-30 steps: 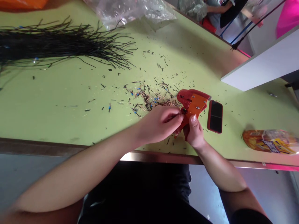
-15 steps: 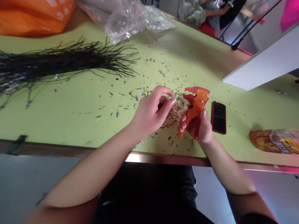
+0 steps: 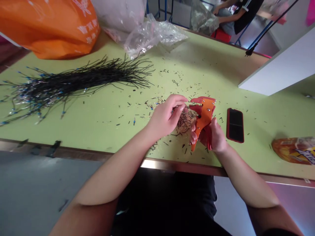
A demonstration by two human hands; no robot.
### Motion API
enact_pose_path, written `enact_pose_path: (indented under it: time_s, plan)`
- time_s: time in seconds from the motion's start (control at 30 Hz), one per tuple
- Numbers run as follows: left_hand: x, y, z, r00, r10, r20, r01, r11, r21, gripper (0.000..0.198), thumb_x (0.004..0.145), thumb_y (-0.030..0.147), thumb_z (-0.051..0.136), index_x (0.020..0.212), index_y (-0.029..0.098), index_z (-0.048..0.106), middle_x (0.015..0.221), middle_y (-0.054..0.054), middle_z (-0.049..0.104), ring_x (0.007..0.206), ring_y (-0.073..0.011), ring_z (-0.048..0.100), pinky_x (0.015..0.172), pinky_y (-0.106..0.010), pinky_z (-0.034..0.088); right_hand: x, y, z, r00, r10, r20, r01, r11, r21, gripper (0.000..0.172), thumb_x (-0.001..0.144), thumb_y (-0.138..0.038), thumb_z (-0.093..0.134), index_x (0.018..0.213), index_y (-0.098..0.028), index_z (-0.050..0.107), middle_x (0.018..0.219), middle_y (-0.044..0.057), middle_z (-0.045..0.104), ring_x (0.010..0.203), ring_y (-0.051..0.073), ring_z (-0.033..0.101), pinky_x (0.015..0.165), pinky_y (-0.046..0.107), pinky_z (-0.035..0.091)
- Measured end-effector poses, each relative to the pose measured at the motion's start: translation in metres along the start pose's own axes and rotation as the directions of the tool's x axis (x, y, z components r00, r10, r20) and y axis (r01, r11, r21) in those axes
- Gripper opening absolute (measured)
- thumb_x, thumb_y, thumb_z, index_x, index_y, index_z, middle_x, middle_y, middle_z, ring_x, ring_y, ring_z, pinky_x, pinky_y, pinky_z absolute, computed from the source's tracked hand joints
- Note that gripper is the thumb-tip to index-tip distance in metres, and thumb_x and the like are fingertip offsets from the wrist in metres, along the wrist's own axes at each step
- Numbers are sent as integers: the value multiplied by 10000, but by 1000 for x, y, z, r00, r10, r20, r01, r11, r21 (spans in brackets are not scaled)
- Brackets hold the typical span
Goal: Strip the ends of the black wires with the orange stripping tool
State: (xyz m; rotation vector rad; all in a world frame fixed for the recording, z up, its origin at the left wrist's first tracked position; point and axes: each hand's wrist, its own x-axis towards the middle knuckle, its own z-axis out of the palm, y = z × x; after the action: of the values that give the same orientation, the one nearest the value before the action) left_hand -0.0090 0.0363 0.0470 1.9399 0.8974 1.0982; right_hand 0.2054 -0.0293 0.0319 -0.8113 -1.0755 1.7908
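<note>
My right hand point(image 3: 217, 137) is wrapped round the handles of an orange and red wire stripper point(image 3: 206, 113), its red jaws pointing left. My left hand point(image 3: 165, 115) is closed in a pinch just left of those jaws. A short dark end of black wire point(image 3: 187, 107) shows between the left fingertips and the jaws; most of it is hidden by the hand. Beneath both hands lies a pile of wire scraps point(image 3: 185, 123), copper-coloured and black. A thick bundle of black wires point(image 3: 91, 78), with small blue pieces at its left end, rests on the left of the green table point(image 3: 81, 131).
At the back left stand an orange bag point(image 3: 66, 32) and crumpled clear plastic point(image 3: 145, 36). Right of the tool lie a phone point(image 3: 235, 125) and an orange drink bottle point(image 3: 292, 149). A white panel point(image 3: 275, 68) rises at the right. Beyond the table, another person point(image 3: 242, 16) handles plastic.
My left fingertips have come up against the stripper's jaws, with dark wire now showing between. The stripper has turned slightly. The whole view has shifted, showing more of the bundle and orange bag.
</note>
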Motion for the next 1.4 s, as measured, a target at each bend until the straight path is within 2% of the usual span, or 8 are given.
enact_pose_path:
  time_s: [0.23, 0.47, 0.7, 0.9, 1.0, 1.1, 1.27, 1.4]
  plan:
    - [-1, -8, 1, 999, -25, -24, 27, 998, 48, 185, 1110, 357, 487, 1221, 215, 525, 992, -56, 806, 823, -167, 740, 737, -308, 509, 0, 0, -4, 998, -8, 58, 8, 1000, 3, 676, 931, -859, 574, 1003, -205, 731, 756, 25, 711, 625, 178, 707, 641, 335, 655]
    - [1, -5, 3, 1000, 18, 2, -17, 996, -87, 90, 1094, 273, 476, 1149, 219, 522, 947, -40, 780, 841, -151, 746, 751, -286, 539, -3, -1, -4, 988, 52, 144, -58, 998, 33, 667, 935, -849, 581, 1005, -202, 726, 746, 27, 690, 637, 191, 703, 654, 361, 650]
    - [-1, -10, 4, 999, 49, -13, -48, 996, 74, 112, 1079, 278, 486, 1171, 235, 533, 1059, -60, 802, 954, -193, 789, 808, -328, 597, -6, 6, 0, 997, 71, -14, -72, 993, -98, 593, 965, -790, 597, 834, -216, 670, 624, -9, 579, 535, 167, 597, 548, 323, 543]
    - [-3, -8, 2, 1000, 31, -3, -30, 989, 145, 168, 1078, 315, 470, 1201, 236, 553, 1067, -63, 804, 967, -211, 795, 808, -348, 599, -5, 9, 6, 996, 68, -61, -76, 990, -121, 631, 930, -811, 632, 712, -223, 564, 517, -60, 476, 431, 120, 459, 464, 284, 456]
    - [-1, -5, -1, 999, 43, 23, -47, 965, 258, 178, 1071, 311, 467, 1177, 228, 583, 961, -40, 796, 832, -198, 767, 716, -319, 550, -5, 12, 9, 994, 32, -108, -47, 989, -143, 627, 929, -797, 650, 689, -226, 547, 504, -68, 457, 415, 112, 439, 444, 272, 434]
    - [3, -5, -4, 998, 49, 48, -64, 916, 397, 187, 1073, 309, 457, 1053, 221, 620, 760, 0, 731, 640, -170, 664, 598, -289, 432, -3, 15, 12, 988, -21, -151, -2, 988, -153, 614, 944, -767, 659, 670, -233, 529, 500, -72, 442, 401, 104, 403, 421, 265, 391]
    - [4, -5, -5, 992, 125, 20, -121, 878, 463, 221, 1078, 285, 452, 962, 220, 628, 681, 21, 670, 564, -139, 572, 553, -272, 349, 1, 16, 14, 986, -79, -145, 52, 982, -181, 609, 949, -764, 652, 664, -242, 522, 485, -76, 420, 385, 106, 378, 403, 269, 350]
    - [-2, -2, 0, 955, 289, -66, -238, 880, 412, 241, 1104, 256, 439, 942, 222, 615, 688, 31, 645, 556, -111, 536, 552, -263, 374, -3, 16, 13, 987, -129, -98, 107, 972, -208, 634, 935, -829, 592, 721, -232, 590, 512, -65, 464, 393, 111, 396, 401, 268, 364]
